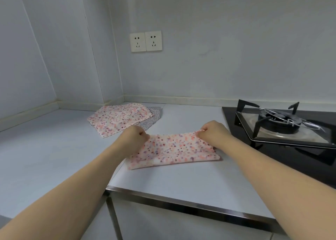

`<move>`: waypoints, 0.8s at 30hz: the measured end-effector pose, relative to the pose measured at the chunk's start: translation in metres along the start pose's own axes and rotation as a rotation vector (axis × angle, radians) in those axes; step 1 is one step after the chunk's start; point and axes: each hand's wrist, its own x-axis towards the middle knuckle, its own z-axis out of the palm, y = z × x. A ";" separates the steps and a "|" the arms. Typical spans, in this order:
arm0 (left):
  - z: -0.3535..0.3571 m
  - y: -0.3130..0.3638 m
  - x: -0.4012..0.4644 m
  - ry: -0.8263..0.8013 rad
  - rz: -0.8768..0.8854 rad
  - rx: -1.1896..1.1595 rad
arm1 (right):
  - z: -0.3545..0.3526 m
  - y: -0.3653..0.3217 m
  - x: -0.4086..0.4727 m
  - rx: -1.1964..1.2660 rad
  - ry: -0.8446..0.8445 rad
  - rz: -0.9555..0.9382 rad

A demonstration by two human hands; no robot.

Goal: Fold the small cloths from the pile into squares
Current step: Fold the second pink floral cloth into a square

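A pink speckled cloth (pixel 172 151) lies on the pale countertop (pixel 54 148), doubled into a wide rectangle with its fold towards me. My left hand (pixel 133 137) pinches its far left corner. My right hand (pixel 213 131) pinches its far right corner. Both far corners are held just at the cloth's back edge, low over the counter. Behind and to the left sits the pile of cloths (pixel 120 118), a pink speckled one on top and a grey dotted cloth (pixel 154 120) showing beneath at the right.
A black gas hob (pixel 283 127) with a pan support stands to the right, close to my right hand. The counter's metal-edged front (pixel 181 203) runs below the cloth. Two wall sockets (pixel 146 41) are on the back wall. Walls close the corner at left.
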 end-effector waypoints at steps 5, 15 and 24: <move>0.022 0.010 0.000 0.249 0.175 0.363 | 0.011 -0.022 -0.016 -0.391 0.218 -0.151; 0.055 0.015 -0.030 -0.191 0.336 0.463 | 0.042 -0.012 -0.041 -0.418 -0.203 -0.136; 0.024 -0.004 -0.035 -0.243 0.211 0.476 | 0.041 -0.012 -0.036 -0.382 -0.253 -0.113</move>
